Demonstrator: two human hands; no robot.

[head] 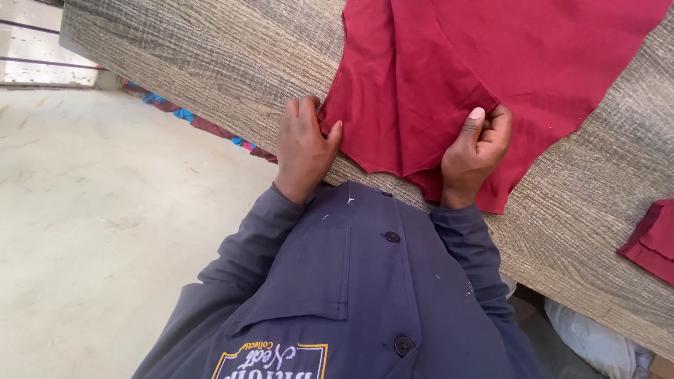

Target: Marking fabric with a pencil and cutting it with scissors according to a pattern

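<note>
Grey wood-grain laminate covers the counter [210, 63], which runs aslant across our view, with a pale concrete floor [91, 231] off to one side and a few scraps of cloth lying along its base. We stand at the near edge of the counter in a dark blue work jacket [351, 281], and both our hands rest at that edge on a large piece of dark red fabric [491, 56]. Our left hand [303, 149] is closed on the fabric's pointed side corner, thumb on top and fingers curled behind it. Our right hand [477, 151] pinches a folded layer near the lower hem, thumb pressed flat on the cloth. The fabric spreads away from us toward the far edge of the counter, its length running from our hands outward, so both hands sit at its near end, about equally close. A smaller folded red piece [649, 242] lies apart near the counter's right end.
</note>
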